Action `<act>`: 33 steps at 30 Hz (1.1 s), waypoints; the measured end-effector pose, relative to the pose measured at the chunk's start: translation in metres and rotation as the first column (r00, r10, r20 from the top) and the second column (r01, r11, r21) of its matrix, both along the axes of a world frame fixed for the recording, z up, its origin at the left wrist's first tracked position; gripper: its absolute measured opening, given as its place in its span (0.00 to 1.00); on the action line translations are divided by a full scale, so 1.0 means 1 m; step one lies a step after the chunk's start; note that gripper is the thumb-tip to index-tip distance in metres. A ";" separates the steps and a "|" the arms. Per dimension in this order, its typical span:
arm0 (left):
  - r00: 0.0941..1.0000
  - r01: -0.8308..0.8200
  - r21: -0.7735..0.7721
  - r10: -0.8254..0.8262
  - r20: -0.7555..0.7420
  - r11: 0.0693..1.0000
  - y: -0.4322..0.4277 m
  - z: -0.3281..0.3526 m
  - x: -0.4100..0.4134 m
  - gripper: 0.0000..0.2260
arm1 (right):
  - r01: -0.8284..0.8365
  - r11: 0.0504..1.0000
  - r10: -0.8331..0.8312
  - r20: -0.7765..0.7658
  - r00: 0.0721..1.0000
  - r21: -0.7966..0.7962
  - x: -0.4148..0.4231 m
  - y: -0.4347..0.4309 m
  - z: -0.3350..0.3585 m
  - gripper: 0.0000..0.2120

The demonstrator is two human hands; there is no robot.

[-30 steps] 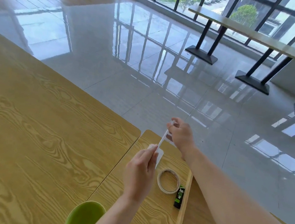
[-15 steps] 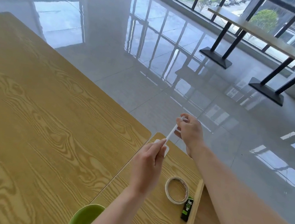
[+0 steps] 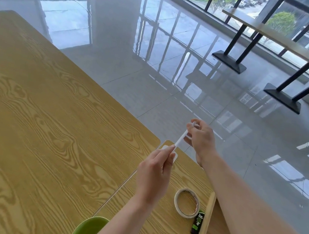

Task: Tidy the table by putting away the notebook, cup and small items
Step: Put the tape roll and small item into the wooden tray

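While left hand (image 3: 153, 172) and right hand (image 3: 202, 140) pinch it | white stick (image 3: 181, 137): thin, slanted

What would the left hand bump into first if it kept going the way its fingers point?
Probably the right hand. The left hand points along the thin white stick both hands pinch, and the right hand holds its far end, though depth is unclear.

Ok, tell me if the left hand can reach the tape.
Probably: the tape lies uncovered beside the left hand, nothing between them, but that hand pinches a white strip and must drop it first.
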State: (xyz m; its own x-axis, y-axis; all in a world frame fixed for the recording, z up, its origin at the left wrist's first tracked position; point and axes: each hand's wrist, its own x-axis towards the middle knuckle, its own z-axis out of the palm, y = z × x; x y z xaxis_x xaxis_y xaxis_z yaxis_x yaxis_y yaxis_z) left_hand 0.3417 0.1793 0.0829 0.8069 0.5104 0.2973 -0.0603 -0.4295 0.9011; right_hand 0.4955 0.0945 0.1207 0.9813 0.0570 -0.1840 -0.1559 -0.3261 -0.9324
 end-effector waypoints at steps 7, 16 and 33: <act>1.000 -0.010 0.023 0.009 0.023 1.000 0.000 -0.002 0.002 0.16 | -0.005 1.000 0.005 0.004 1.000 0.012 0.001 0.000 -0.001 0.13; 1.000 -0.010 -0.017 0.010 0.026 1.000 -0.002 -0.006 0.002 0.15 | -0.031 1.000 0.031 0.021 0.999 0.004 0.001 -0.004 -0.003 0.14; 0.986 0.120 -0.266 -0.146 -0.080 0.956 0.003 0.013 -0.011 0.19 | 0.042 0.995 -0.036 -0.057 0.998 0.094 -0.016 -0.023 0.005 0.26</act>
